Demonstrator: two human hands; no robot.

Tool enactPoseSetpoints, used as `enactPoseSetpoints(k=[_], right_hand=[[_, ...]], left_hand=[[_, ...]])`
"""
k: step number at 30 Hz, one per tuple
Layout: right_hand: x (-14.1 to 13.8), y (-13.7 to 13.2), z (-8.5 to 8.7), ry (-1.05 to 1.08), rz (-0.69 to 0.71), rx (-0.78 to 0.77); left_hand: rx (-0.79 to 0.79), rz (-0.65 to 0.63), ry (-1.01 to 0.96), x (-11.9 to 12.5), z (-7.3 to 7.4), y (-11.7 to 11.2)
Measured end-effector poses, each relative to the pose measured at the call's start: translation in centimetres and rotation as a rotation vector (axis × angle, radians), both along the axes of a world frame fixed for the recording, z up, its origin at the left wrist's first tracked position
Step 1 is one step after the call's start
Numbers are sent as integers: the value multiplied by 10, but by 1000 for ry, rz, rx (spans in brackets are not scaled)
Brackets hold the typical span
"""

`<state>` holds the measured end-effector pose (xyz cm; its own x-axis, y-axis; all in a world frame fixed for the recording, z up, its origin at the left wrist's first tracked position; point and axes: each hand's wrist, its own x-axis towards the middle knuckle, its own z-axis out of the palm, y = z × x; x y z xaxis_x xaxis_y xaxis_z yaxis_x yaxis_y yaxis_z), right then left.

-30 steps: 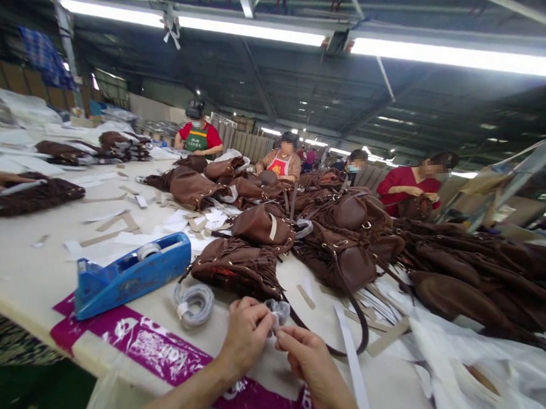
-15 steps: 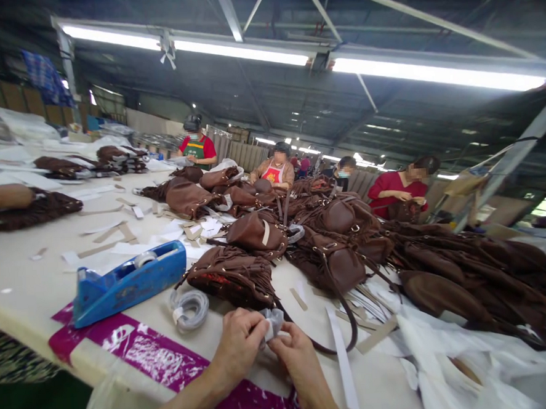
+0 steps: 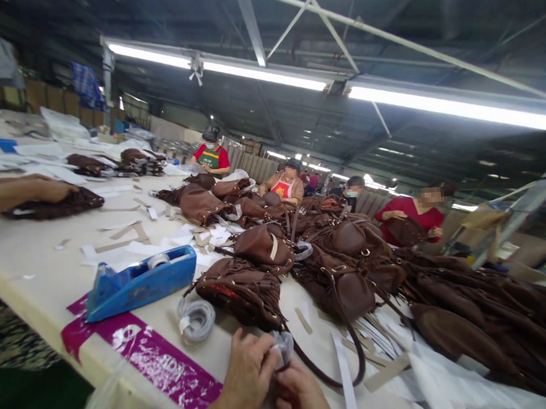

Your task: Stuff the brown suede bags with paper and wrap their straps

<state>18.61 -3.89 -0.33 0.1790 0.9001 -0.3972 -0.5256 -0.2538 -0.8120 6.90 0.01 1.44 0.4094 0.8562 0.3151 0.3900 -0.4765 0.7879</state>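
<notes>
My left hand [image 3: 249, 367] is closed, its thumb and fingers pinching a crumpled piece of translucent plastic wrap [image 3: 283, 347]. Against the lower side of that wrap, the fingers of my right hand [image 3: 301, 391] are bent and pressed together. Whether something lies inside the wrap is hidden. Just beyond my hands lies a brown fringed leather bag [image 3: 241, 290], its dark strap [image 3: 355, 341] looping to the right. A coil of translucent plastic tubing or strip [image 3: 197, 320] rests left of my hands. Under my forearms runs a purple printed plastic sheet [image 3: 157, 363].
A blue tape dispenser [image 3: 141, 283] stands at the left. Many brown bags [image 3: 344, 237] are heaped across the table [image 3: 36, 268], with paper strips [image 3: 343, 373] among them. A co-worker's hand [image 3: 62, 189] rests on a dark piece at far left. Several people work behind the heap.
The view has swung left, so things sit further right in it. My hands stay at the plastic wrap; my right hand has turned and sits lower. The co-worker's hand at left shows more.
</notes>
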Motion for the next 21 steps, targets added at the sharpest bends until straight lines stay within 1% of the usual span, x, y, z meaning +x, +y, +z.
enactPoseSetpoints(k=[2,4,6,9,11,13,15,16,18,19,20,21], right_hand=[[0,-1,-2,195,27,-3],[1,0,-4,302,43,-17],[2,3,-7,334,57,-50],[6,7,-15,302,111,-107],[9,9,-21,226,129,-90],[13,12,-24,124,101,-21],[18,14,-24,1,70,25],[21,14,-23,-67,81,16],[31,15,-22,-237,142,-23],[38,14,-21,-361,165,-19],[45,13,-21,-515,167,8],[53,11,-20,-697,139,51]], left_hand=[[-60,8,-45,-2,0,0],[-149,27,-92,-3,0,2],[-224,45,-118,-4,-1,3],[-256,31,-107,-2,-6,5],[-237,38,-74,2,-9,5],[-201,64,-34,7,-12,3],[-183,84,3,12,-15,1],[-189,75,19,14,-14,0],[-240,-4,16,10,-10,1],[-267,-59,-12,5,-6,3],[-268,-102,-42,-3,0,7],[-237,-116,-60,-13,7,11]])
